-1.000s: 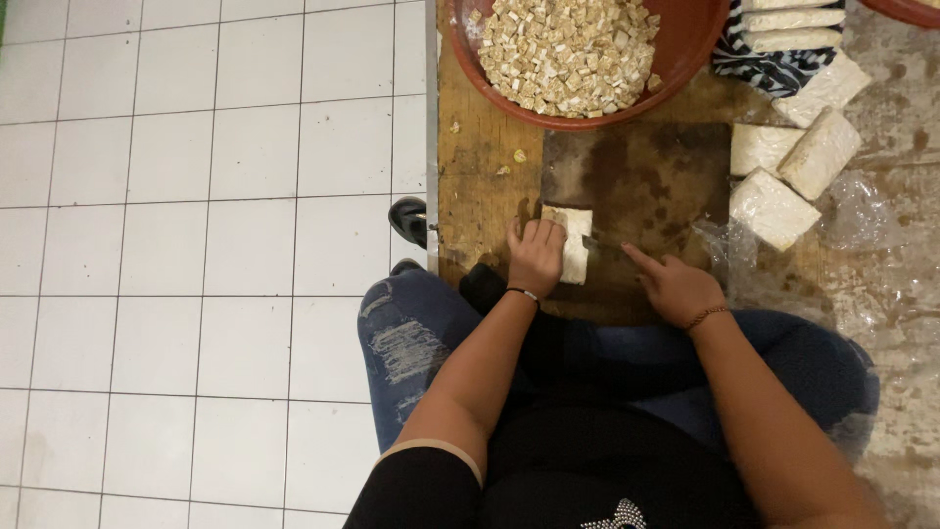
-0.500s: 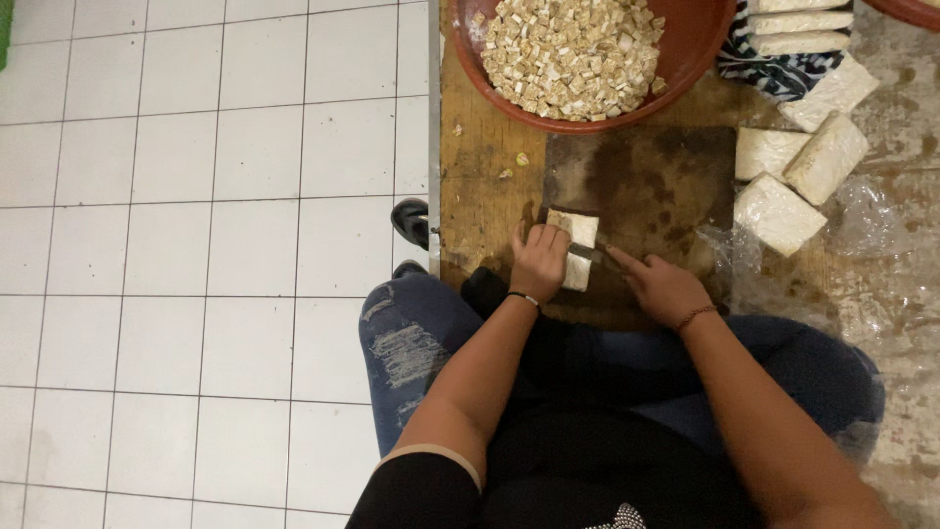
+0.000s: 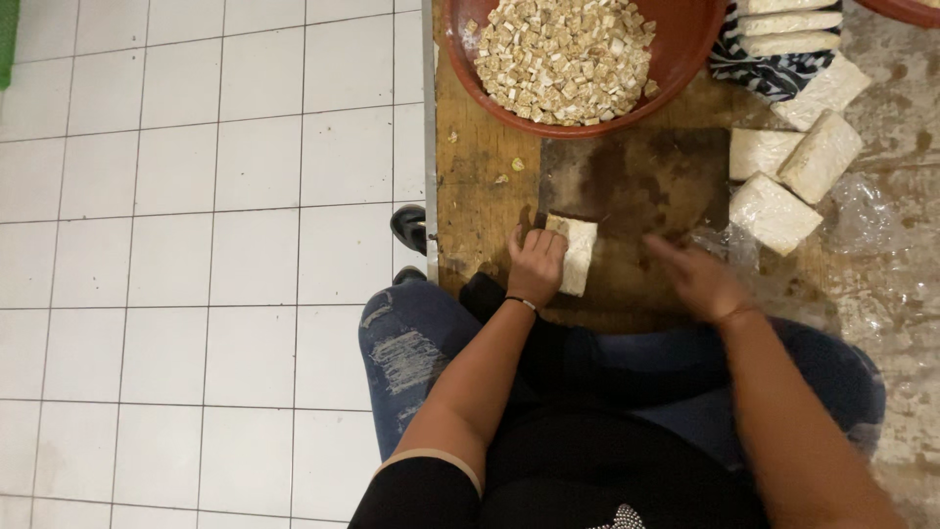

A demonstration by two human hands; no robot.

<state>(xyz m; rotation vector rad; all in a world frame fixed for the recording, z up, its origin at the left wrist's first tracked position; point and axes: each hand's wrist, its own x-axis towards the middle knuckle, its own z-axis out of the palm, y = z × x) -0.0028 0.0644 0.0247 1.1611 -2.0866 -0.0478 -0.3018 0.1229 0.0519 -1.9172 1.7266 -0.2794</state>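
One pale block [image 3: 578,253] at frame centre on dark cutting board [image 3: 636,186] | left hand [image 3: 536,264] fingers curled, pressing its left edge | right hand [image 3: 697,277] has drawn right off it, blurred, finger state unclear; cut stroke finished | bowl of cubes [image 3: 676,59] above.

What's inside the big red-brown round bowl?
The big red-brown round bowl holds a heap of small pale tan cubes. The heap hides the bowl's bottom, so anything beneath the cubes cannot be seen, and the bowl's far edge is cut off by the picture.
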